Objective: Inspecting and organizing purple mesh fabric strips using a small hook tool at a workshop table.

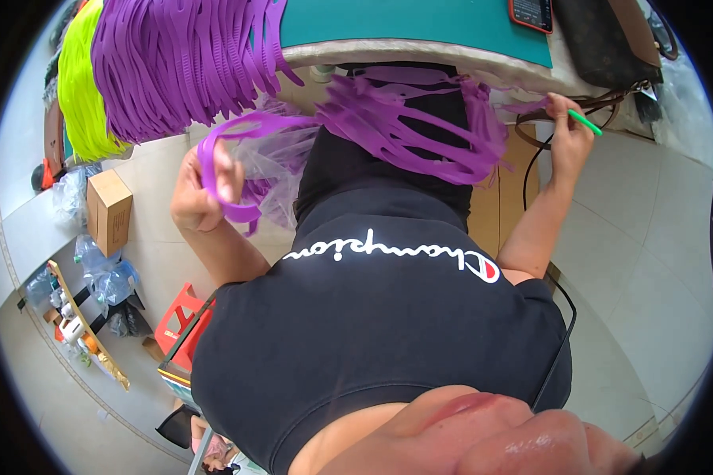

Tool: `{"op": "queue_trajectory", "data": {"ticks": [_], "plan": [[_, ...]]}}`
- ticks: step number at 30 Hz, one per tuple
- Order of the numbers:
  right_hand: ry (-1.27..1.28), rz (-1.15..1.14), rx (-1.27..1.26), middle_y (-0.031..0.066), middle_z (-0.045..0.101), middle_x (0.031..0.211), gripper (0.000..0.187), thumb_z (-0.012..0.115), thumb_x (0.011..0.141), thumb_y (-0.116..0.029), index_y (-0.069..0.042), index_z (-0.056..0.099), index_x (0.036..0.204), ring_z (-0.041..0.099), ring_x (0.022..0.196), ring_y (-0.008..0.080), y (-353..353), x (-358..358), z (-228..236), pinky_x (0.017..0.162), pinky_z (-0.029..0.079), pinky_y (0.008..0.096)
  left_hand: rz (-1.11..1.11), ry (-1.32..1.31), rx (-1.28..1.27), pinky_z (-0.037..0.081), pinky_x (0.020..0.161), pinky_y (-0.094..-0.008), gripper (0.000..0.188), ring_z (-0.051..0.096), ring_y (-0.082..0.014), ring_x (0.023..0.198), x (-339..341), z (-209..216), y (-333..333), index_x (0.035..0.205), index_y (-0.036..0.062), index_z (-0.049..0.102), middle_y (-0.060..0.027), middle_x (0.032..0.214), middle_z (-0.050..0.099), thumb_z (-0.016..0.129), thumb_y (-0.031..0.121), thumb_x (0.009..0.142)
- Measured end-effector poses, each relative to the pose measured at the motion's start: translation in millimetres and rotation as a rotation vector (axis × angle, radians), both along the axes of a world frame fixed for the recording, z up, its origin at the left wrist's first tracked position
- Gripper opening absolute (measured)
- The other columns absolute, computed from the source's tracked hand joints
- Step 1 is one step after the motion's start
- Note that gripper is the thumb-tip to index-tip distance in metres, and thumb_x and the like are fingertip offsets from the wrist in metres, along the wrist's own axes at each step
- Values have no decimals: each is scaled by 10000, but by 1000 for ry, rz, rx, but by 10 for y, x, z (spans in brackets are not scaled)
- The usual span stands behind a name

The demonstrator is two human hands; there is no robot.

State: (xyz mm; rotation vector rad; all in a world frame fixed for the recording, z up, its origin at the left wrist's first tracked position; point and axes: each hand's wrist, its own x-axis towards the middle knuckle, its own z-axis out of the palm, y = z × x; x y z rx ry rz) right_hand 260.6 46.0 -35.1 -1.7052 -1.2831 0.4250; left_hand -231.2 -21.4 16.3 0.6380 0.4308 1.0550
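Purple strips (420, 131) are lying across the person's lap at 12 o'clock | left hand (202, 190) is clenching a looped purple strip (238, 127) at 10 o'clock | right hand (569, 138) is pinching a green stick (585, 122) at 2 o'clock | more purple bands (182, 55) and yellow-green bands (79, 79) are hanging at 11 o'clock.

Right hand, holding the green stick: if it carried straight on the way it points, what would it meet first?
The right hand points its green stick up and outward; the brown bag strap at the table edge probably comes first, though depth is unclear.
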Motion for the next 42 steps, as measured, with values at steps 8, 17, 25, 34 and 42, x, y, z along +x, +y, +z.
{"op": "queue_trajectory", "data": {"ticks": [8,17,25,34,42], "plan": [[696,703,84,119,671,903,115,610,942,-148,-35,598,922,617,806,166,-67,-1159,524,736,483,284,-74,135,26,500,518,-233,375,640,-176,586,577,378,250,1208,-111,500,-85,689,599,578,77,893],[545,1239,-189,52,599,761,355,660,810,-3,-107,320,800,527,667,95,492,-2010,462,584,464,258,-524,247,104,410,415,-187,331,566,-82,453,443,1128,192,1145,-114,577,-72,657,621,662,22,856],[56,1316,-255,39,495,781,346,701,843,-174,-90,383,733,478,711,113,2029,-1283,1961,626,386,262,-29,873,-71,492,529,-196,219,622,-75,608,-214,914,94,1117,-33,608,-48,753,663,628,64,922],[-727,1081,425,153,612,672,255,703,790,-205,-29,531,723,603,632,241,4263,-3085,2178,588,472,408,516,621,-11,576,636,-263,410,685,-165,715,239,815,488,1331,-14,414,-175,976,685,567,113,972],[-524,925,609,191,642,722,218,634,848,-214,-8,599,790,632,697,363,3897,-3373,1729,649,501,415,725,604,-73,580,791,-335,453,681,-232,889,318,605,267,1332,-17,382,-164,1067,605,592,49,937]]}}
